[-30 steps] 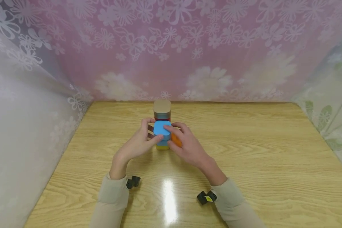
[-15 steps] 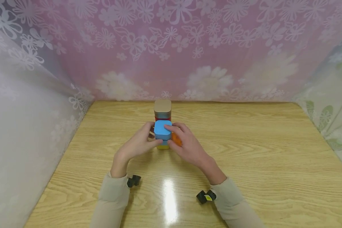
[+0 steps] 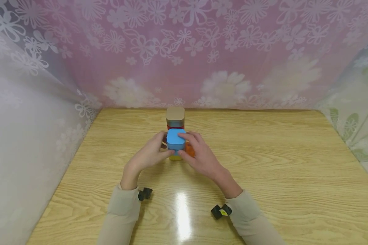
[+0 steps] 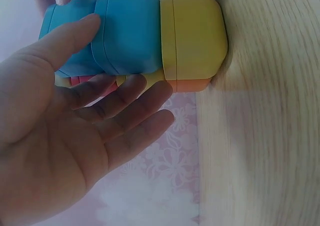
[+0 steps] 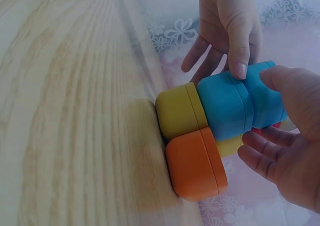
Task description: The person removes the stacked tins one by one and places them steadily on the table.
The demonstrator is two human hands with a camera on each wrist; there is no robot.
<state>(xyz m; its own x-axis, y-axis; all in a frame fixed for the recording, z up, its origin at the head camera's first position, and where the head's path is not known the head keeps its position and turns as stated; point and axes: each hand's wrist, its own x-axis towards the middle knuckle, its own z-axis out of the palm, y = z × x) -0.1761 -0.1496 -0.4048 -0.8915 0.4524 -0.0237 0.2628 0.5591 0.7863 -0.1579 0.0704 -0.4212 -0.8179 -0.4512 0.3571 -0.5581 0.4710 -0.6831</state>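
Two blue tins with rounded corners stand one on the other above a yellow tin (image 4: 197, 36). My right hand (image 3: 203, 158) holds the upper blue tin (image 5: 265, 103), its thumb on the front and its index finger resting on the lid. From the left, my left hand (image 3: 150, 151) cups the lower blue tin (image 4: 132, 33), with the thumb at the seam between the blue tins and the fingertips along the side. An orange tin (image 5: 195, 166) sits on the table just right of the yellow one, partly behind my right hand in the head view.
Behind the blue tins rises another stack, with a gold-lidded tin (image 3: 175, 114) on top and a red tin (image 3: 175, 128) beneath it. The wooden table (image 3: 263, 146) ends at a pink floral curtain (image 3: 184, 61), and pale cloth hangs on both sides.
My left index finger and thumb have come down a little along the blue tins since one second ago. My right hand and the stacks stand nearly as before.
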